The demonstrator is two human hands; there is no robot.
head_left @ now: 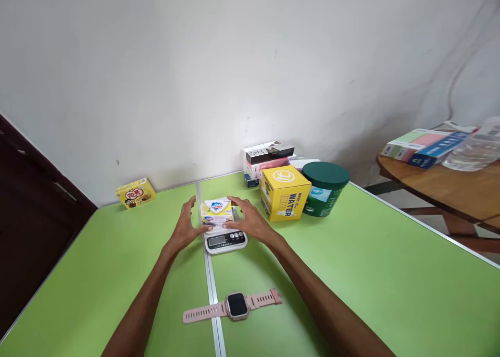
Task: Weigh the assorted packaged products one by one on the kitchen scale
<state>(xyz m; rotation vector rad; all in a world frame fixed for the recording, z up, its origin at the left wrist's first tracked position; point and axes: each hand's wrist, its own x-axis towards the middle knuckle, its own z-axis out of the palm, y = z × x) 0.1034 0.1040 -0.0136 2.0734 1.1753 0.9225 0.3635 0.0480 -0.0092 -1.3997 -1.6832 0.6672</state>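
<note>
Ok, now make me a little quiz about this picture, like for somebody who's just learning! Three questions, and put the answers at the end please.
1. True or false: the dark green round tub stands to the right of the bright yellow cube-shaped cardboard box.

2. Which lies across the silver metal strip in the green tabletop?
A) the tub
B) the pink-strapped square watch
C) the bright yellow box

3. What has the small grey display just in front of the little white-and-yellow cardboard box?

Key: 1. True. 2. B. 3. The white plastic digital scale.
</note>
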